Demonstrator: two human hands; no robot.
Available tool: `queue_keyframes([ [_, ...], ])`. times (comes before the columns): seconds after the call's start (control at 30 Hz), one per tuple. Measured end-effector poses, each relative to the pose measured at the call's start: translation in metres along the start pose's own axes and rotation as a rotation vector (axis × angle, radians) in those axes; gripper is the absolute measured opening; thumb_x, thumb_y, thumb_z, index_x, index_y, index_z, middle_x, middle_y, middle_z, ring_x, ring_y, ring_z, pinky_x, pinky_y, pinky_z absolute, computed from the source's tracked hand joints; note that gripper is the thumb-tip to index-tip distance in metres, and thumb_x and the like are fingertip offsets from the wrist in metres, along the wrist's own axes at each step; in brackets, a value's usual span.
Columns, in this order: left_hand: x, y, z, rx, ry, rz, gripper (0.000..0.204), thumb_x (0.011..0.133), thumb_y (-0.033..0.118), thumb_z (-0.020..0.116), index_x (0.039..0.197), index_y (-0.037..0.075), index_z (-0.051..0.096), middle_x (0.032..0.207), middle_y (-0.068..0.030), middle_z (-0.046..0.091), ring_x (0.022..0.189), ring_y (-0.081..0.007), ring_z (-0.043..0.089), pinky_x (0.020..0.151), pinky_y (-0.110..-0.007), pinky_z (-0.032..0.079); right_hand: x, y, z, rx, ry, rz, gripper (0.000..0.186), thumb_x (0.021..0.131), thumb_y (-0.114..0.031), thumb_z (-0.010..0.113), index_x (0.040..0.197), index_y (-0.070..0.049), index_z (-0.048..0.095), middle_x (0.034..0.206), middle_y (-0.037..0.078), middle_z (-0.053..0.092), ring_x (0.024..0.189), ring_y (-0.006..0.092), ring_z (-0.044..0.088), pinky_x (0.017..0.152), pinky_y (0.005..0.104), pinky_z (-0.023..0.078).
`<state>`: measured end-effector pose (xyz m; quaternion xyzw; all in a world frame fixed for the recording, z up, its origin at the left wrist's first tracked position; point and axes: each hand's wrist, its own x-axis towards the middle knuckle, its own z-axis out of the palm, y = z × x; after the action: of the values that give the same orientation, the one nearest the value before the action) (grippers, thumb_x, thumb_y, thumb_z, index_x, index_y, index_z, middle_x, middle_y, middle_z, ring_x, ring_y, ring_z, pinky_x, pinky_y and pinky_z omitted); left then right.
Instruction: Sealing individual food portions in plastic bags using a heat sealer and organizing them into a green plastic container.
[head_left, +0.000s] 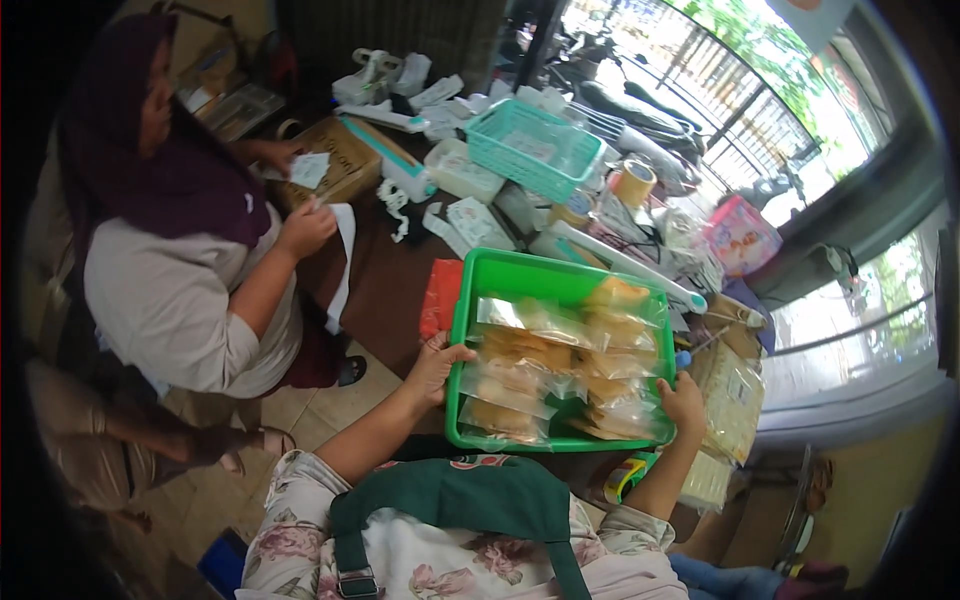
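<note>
While left hand (435, 370) and right hand (684, 405) pinch the green tray (545, 275), holding appears current; next movement requires level support.

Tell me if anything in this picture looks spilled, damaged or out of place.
The table looks untidy: loose white papers and a tan tape roll crowd around the teal plastic basket, which looks askew. In the green tray, held by left hand and right hand, plastic packets lie in uneven columns; no spill or damage shows.
</note>
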<state>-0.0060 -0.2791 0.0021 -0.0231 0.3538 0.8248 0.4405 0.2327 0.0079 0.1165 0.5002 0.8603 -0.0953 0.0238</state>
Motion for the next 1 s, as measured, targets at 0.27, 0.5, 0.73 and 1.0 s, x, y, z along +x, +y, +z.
queue_keyframes([
  [0.27, 0.033, 0.029, 0.030, 1.312, 0.216, 0.804, 0.051, 0.064, 0.011, 0.071, 0.107, 0.006, 0.046, 0.122, -0.0173, 0.035, 0.117, -0.0303, 0.036, 0.095, -0.048, 0.033, 0.009, 0.019, 0.026, -0.053, -0.025, 0.059, 0.039, 0.077, -0.023, 0.062, 0.104, 0.000, 0.044, 0.093, 0.024, 0.059, 0.089, 0.0397, 0.056, 0.077, 0.0458, 0.045],
  [0.5, 0.071, 0.068, 0.070, 2.127, -0.461, 0.566, 0.039, 0.057, 0.023, 0.076, 0.092, 0.017, 0.059, 0.139, -0.0095, 0.026, 0.132, -0.0369, 0.013, 0.094, -0.073, 0.005, 0.004, -0.009, 0.001, -0.108, 0.005, 0.083, 0.037, 0.076, -0.021, 0.063, 0.102, -0.001, 0.047, 0.092, 0.022, 0.059, 0.087, 0.0372, 0.057, 0.074, 0.0448, 0.046],
  [0.73, 0.102, 0.072, 0.064, 1.933, -0.542, 0.574, 0.029, 0.066, 0.025, 0.071, 0.091, 0.014, 0.061, 0.127, -0.0067, 0.045, 0.127, -0.0341, 0.027, 0.095, -0.066, 0.017, -0.011, -0.095, -0.014, 0.238, 0.363, -0.481, 0.036, 0.077, -0.016, 0.060, 0.107, 0.000, 0.049, 0.094, 0.017, 0.058, 0.083, 0.0348, 0.057, 0.073, 0.0422, 0.045],
  [1.0, 0.115, 0.062, 0.061, 1.695, -0.267, 0.934, 0.025, 0.072, 0.024, 0.067, 0.093, 0.011, 0.061, 0.091, -0.0050, 0.062, 0.102, -0.0270, 0.052, 0.083, -0.043, 0.036, -0.005, -0.141, 0.024, -0.067, 0.148, -0.762, 0.048, 0.072, -0.017, 0.065, 0.115, -0.002, 0.048, 0.111, 0.014, 0.053, 0.105, 0.0295, 0.050, 0.085, 0.0379, 0.040],
])
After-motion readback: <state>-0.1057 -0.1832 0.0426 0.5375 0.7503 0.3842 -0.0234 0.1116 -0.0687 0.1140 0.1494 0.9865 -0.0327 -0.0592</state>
